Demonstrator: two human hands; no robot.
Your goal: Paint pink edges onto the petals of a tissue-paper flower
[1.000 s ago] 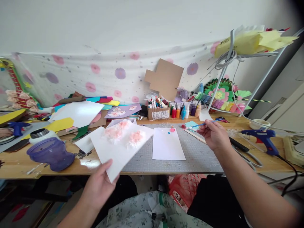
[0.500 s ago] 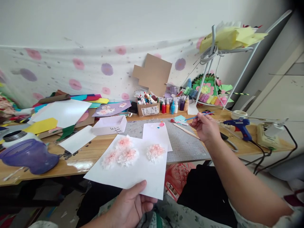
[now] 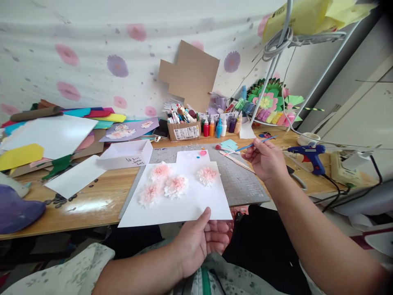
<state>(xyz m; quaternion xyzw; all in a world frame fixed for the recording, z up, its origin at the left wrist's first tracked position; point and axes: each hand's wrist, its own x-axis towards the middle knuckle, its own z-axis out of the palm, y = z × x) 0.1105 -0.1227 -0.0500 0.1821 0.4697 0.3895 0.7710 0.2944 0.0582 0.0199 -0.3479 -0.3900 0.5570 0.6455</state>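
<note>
My left hand point(image 3: 202, 237) grips the near edge of a white sheet of card point(image 3: 181, 211), thumb on top and fingers beneath. Several fluffy flowers, white outside and pink in the middle, sit on the card: a cluster point(image 3: 176, 187) at its left and one single flower point(image 3: 206, 176) at its right. To the right, my right hand point(image 3: 265, 159) pinches a thin blue paintbrush point(image 3: 245, 147) above the mat, its tip pointing left. Behind the card lies a white paper point(image 3: 192, 156) with a pink and a blue paint spot, partly covered by the card.
A grey cutting mat point(image 3: 242, 186) lies on the wooden table. Paint bottles point(image 3: 218, 128) and a box of pens point(image 3: 184, 130) stand at the back. A white paper box point(image 3: 125, 155) is at left; a blue glue gun point(image 3: 310, 157) lies at right beside a power strip point(image 3: 344, 172).
The card with its flowers has turned and now lies straighter and flatter toward the mat, with my left hand moved right and up. My right hand still holds the paintbrush. The view has shifted slightly.
</note>
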